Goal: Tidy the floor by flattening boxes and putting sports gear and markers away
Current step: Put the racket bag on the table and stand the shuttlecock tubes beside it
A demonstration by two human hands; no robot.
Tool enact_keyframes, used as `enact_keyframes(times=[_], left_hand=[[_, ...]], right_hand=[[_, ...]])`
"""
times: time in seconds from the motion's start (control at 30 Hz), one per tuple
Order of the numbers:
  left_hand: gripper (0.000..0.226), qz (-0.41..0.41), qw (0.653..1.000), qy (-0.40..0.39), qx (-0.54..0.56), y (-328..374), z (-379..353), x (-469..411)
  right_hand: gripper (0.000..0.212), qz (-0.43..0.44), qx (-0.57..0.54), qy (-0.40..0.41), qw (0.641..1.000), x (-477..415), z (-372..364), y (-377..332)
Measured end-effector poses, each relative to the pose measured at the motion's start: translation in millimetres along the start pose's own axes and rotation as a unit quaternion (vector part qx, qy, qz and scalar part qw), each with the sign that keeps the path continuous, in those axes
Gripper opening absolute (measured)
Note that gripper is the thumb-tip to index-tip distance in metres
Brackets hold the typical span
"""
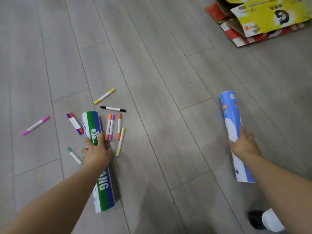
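A green, blue and white shuttlecock tube [94,127] lies on the grey floor, and my left hand [95,153] is wrapped over its middle. To the right lies a blue and white shuttlecock tube [231,115], gripped around its middle by my right hand [244,144]. Several double-ended markers lie scattered around the green tube: a yellow marker [104,96], a black marker [113,109], a pink marker [36,125], a teal marker [74,155] and an orange marker [119,126]. Flattened cardboard boxes [260,22], yellow on red, lie at the top right.
The floor [160,73] is grey wood-look planks, bare between the two tubes and toward the boxes. A foot in a dark shoe and white sock [265,220] stands at the bottom right, just below my right forearm.
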State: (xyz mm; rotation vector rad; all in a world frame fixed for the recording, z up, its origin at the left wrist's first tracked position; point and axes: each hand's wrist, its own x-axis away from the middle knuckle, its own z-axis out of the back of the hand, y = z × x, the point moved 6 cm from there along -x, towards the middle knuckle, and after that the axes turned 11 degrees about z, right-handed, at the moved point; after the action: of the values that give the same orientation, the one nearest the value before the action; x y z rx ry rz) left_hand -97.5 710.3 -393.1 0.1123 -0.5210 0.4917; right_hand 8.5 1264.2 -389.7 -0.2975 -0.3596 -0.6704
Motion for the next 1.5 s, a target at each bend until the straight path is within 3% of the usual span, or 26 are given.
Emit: enact_keyframes(times=[0.2,0.37,0.5,0.7,0.9,1.07,1.3,1.5], left_hand=[[0.087,0.033,0.999,0.001,0.042,-4.0,-18.0,-10.6],[0.089,-0.006,0.999,0.028,0.028,18.6,-2.0,19.1],[0.097,-0.035,0.999,0.011,0.033,40.6,37.7,69.8],[0.097,-0.062,0.992,0.002,0.111,69.4,171.2,180.0],[0.071,-0.097,0.967,-0.044,0.233,85.6,363.0,316.6],[0.069,-0.157,0.951,-0.071,0.255,95.0,497.6,450.1],[0.048,-0.260,0.909,-0.104,0.308,109.7,616.4,631.8],[0.036,-0.341,0.885,-0.170,0.269,136.9,624.8,780.2]], right_hand=[[0.093,-0.054,-0.068,0.008,0.996,-0.8,-33.8,20.4],[0.087,-0.032,-0.100,0.047,0.993,34.3,-37.3,-6.2],[0.088,-0.018,-0.123,0.028,0.992,78.9,-5.8,-43.0],[0.084,0.025,-0.145,0.009,0.989,166.3,131.0,-107.0],[0.069,0.031,-0.187,-0.008,0.982,287.8,330.7,-162.1],[0.064,0.044,-0.206,0.030,0.977,398.0,490.0,-172.3],[0.071,0.018,-0.253,0.114,0.961,539.6,650.8,-100.1],[0.070,-0.036,-0.316,0.189,0.929,648.6,725.9,19.3]])
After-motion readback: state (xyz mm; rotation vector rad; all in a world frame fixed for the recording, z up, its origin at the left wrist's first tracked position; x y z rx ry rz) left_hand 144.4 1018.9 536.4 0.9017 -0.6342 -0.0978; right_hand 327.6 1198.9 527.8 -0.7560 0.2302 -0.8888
